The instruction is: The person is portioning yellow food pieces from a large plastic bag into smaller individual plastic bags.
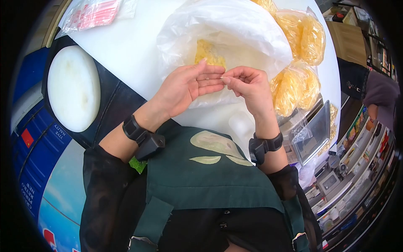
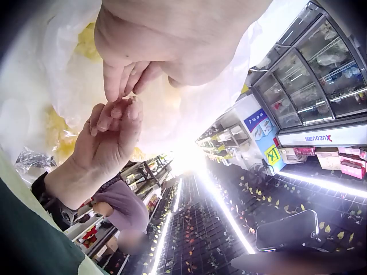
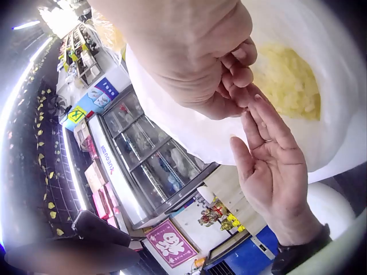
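Inside a large white plastic bag [image 1: 176, 33] lies a yellow mass of food pieces [image 1: 205, 52], also visible in the right wrist view [image 3: 292, 86]. Over the bag's mouth the left hand [image 1: 184, 86] is held palm up, its fingers straight. The right hand [image 1: 252, 86] has thumb and forefinger pinched together at the left fingertips, on a small pale bit [image 1: 222, 78] too small to identify. In the left wrist view the right hand [image 2: 109, 143] meets the left hand [image 2: 166, 40] fingertip to fingertip.
Clear bags of yellow food [image 1: 300, 35] stand right of the white bag, beside a clear plastic container [image 1: 312, 134]. A red-and-white plastic packet [image 1: 94, 14] lies at the table's far left. A round white board [image 1: 73, 88] is on the left; another person [image 1: 382, 94] is at right.
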### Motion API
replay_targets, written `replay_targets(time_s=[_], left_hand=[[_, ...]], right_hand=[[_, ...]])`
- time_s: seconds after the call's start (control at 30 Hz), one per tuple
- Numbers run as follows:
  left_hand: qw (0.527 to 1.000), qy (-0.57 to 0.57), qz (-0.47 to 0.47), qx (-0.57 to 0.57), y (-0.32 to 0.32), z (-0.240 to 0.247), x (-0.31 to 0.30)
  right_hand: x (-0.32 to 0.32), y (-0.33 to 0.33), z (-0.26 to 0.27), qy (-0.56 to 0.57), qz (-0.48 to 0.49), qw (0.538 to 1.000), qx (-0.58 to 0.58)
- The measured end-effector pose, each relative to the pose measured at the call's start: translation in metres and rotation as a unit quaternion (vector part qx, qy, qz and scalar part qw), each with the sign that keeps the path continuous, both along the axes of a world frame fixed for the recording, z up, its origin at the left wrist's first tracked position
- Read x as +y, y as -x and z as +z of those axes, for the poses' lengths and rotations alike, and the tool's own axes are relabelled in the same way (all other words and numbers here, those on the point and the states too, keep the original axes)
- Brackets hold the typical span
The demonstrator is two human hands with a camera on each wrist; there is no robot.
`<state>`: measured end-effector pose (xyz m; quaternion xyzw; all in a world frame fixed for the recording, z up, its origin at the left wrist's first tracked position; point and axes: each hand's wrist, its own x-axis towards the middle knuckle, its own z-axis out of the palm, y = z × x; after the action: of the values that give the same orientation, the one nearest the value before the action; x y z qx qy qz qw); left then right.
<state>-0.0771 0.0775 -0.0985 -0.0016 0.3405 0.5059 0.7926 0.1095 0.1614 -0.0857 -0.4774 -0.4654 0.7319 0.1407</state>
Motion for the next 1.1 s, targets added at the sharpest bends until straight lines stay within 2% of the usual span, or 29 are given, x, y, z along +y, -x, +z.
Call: replay_targets(time_s=[0.23, 0.57, 0.67, 0.73, 0.77, 0.83, 1.1], left_hand=[[1.0, -0.003, 0.001, -0.008, 0.001, -0.002, -0.003], [1.0, -0.012, -0.007, 0.008, 0.003, 0.001, -0.006], [1.0, -0.017, -0.002, 0.008, 0.003, 0.003, -0.005], [1.0, -0.022, 0.001, -0.012, 0.003, 0.004, -0.004], [1.0, -0.022, 0.001, -0.012, 0.003, 0.004, -0.004], [1.0, -0.027, 0.004, 0.007, 0.004, 0.003, -0.005], [0.997, -0.051, -0.021, 0.057, 0.001, 0.003, -0.005]], right_hand=[[-0.003, 0.003, 0.008, -0.042, 0.037, 0.998, -0.031], [-0.007, 0.005, 0.009, -0.056, 0.029, 0.997, -0.034], [-0.01, 0.002, 0.001, -0.106, 0.035, 0.991, -0.067], [-0.015, 0.005, -0.006, -0.216, -0.039, 0.974, -0.051], [-0.014, 0.005, -0.002, -0.216, -0.039, 0.974, -0.051], [-0.014, 0.005, 0.012, -0.353, 0.072, 0.928, -0.095], [-0.024, 0.017, 0.008, -0.474, 0.094, 0.865, -0.138]])
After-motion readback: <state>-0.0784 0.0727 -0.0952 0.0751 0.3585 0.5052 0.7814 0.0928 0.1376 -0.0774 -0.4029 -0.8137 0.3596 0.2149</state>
